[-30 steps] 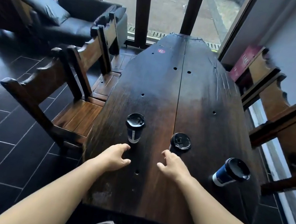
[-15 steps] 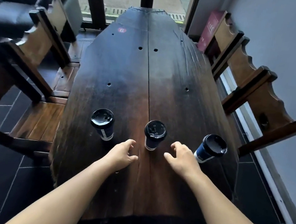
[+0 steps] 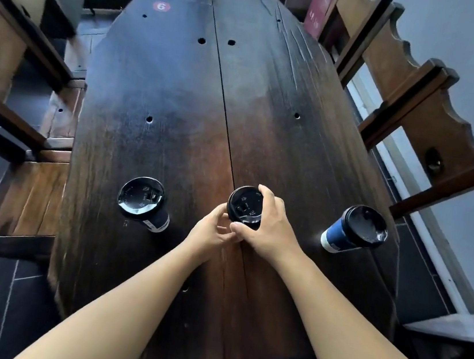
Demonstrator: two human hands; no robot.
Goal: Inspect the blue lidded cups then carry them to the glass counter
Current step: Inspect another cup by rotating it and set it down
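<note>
A long dark wooden plank table [image 3: 179,105] fills the view, with carved brown wooden chairs [image 3: 421,95] along its right edge. Three blue paper cups with black plastic lids sit in a row across the table's near end: the left cup [image 3: 143,203] by its left edge, the right cup [image 3: 354,231] by its right edge, and the middle cup [image 3: 243,206] over its centre seam. The right hand [image 3: 271,229] wraps its fingers and thumb round the middle cup's lid rim, and the left hand [image 3: 210,233] grips its near-left side with curled fingers.
</note>
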